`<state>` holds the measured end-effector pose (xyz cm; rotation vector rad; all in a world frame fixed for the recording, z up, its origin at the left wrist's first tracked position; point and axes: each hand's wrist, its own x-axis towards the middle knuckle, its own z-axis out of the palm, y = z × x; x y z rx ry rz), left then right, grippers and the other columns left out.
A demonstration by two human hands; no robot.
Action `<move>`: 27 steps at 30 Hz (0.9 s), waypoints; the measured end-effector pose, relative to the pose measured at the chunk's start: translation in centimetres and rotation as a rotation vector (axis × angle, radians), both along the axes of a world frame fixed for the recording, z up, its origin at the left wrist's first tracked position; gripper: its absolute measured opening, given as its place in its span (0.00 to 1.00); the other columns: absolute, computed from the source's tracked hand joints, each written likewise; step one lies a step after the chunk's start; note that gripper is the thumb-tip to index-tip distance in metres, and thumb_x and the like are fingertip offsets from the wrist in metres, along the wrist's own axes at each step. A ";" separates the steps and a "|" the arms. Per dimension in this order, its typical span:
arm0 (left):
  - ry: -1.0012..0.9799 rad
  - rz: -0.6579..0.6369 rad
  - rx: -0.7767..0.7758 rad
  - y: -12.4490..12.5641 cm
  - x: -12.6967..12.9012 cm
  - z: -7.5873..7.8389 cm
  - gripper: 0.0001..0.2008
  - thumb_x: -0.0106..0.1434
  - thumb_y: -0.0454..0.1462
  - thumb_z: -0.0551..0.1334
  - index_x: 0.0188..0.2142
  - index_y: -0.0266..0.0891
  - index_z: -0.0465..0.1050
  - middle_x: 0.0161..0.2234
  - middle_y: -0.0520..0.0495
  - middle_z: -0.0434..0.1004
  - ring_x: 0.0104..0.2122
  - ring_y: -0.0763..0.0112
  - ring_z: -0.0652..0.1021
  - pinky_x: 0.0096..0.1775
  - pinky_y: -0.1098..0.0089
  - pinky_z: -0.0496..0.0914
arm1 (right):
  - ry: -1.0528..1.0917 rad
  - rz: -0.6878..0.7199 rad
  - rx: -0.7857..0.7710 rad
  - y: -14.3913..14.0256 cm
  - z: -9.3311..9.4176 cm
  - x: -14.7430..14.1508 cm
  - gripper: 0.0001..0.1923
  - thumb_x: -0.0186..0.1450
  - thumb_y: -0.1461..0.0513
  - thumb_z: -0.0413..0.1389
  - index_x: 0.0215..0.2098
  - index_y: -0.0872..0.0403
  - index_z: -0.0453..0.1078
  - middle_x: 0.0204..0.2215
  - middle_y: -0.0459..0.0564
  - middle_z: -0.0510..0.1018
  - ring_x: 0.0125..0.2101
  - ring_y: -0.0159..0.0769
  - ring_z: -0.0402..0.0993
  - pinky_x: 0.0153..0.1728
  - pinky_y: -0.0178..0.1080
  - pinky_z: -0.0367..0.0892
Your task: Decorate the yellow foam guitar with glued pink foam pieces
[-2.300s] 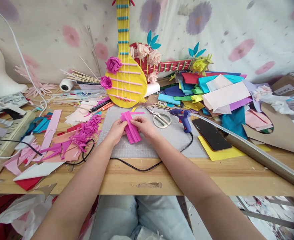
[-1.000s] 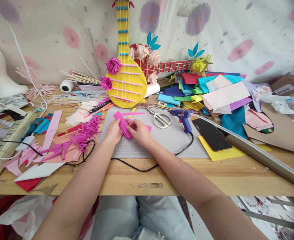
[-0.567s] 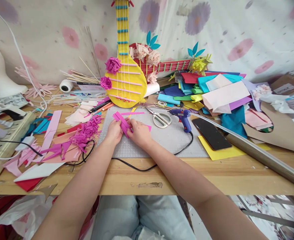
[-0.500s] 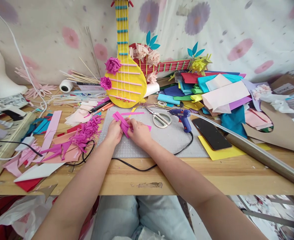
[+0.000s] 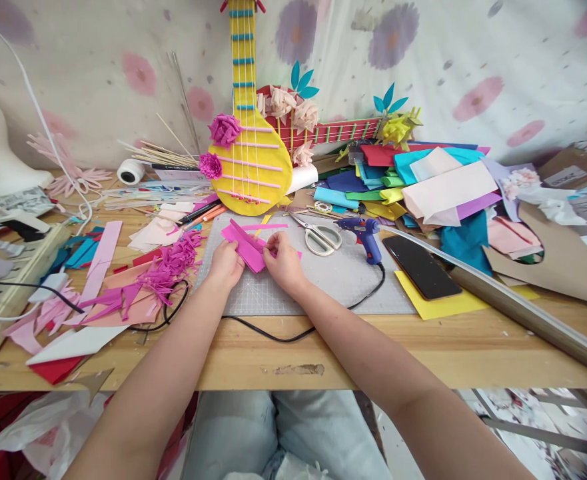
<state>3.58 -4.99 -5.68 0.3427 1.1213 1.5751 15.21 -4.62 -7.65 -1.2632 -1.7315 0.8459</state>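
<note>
1. Left hand (image 5: 226, 263) is pinching the near-left edge of a folded magenta pleated paper piece (image 5: 244, 243), fingers closed on it
2. Right hand (image 5: 284, 261) is gripping the same paper's right end, fingertips clenched on the folds
3. Paper is sitting just above the grey gridded cutting mat (image 5: 318, 283), tilted, between both hands
4. White-handled scissors (image 5: 318, 236) are lying on the mat, right of the hands
5. Blue hot glue gun (image 5: 366, 235) is standing beside the scissors, near a black phone (image 5: 420, 267)
6. Yellow cardboard guitar (image 5: 250, 147) is leaning against the wall behind the mat
</note>
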 end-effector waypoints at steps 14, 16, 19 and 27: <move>-0.021 0.037 -0.049 -0.2 0.3 0.3 0.14 0.61 0.26 0.47 0.41 0.35 0.67 0.25 0.49 0.75 0.29 0.70 0.78 0.39 0.68 0.73 | 0.282 -0.002 -0.011 0.2 -0.2 -0.3 0.03 0.58 0.62 0.49 0.30 0.51 0.57 0.27 0.43 0.70 0.29 0.30 0.68 0.32 0.35 0.62; -0.052 0.056 -0.077 -0.1 0.2 0.2 0.12 0.61 0.27 0.48 0.39 0.35 0.68 0.26 0.49 0.75 0.27 0.72 0.77 0.36 0.70 0.73 | 0.320 0.015 -0.035 0.1 -0.2 -0.4 0.02 0.57 0.63 0.50 0.29 0.52 0.59 0.27 0.43 0.70 0.29 0.30 0.68 0.32 0.35 0.62; -0.096 0.066 -0.100 0.0 0.2 0.3 0.09 0.62 0.28 0.49 0.33 0.33 0.68 0.25 0.48 0.74 0.25 0.74 0.75 0.32 0.73 0.72 | 0.379 0.028 -0.093 0.3 -0.4 -0.6 0.04 0.56 0.62 0.53 0.29 0.53 0.61 0.26 0.43 0.71 0.28 0.30 0.69 0.32 0.35 0.63; -0.100 0.050 -0.108 -0.3 0.4 0.8 0.08 0.61 0.27 0.50 0.31 0.33 0.66 0.23 0.48 0.73 0.23 0.73 0.75 0.30 0.72 0.72 | 0.389 0.000 -0.173 0.6 -0.2 -0.1 0.11 0.52 0.62 0.59 0.29 0.52 0.60 0.23 0.42 0.74 0.26 0.32 0.72 0.30 0.36 0.64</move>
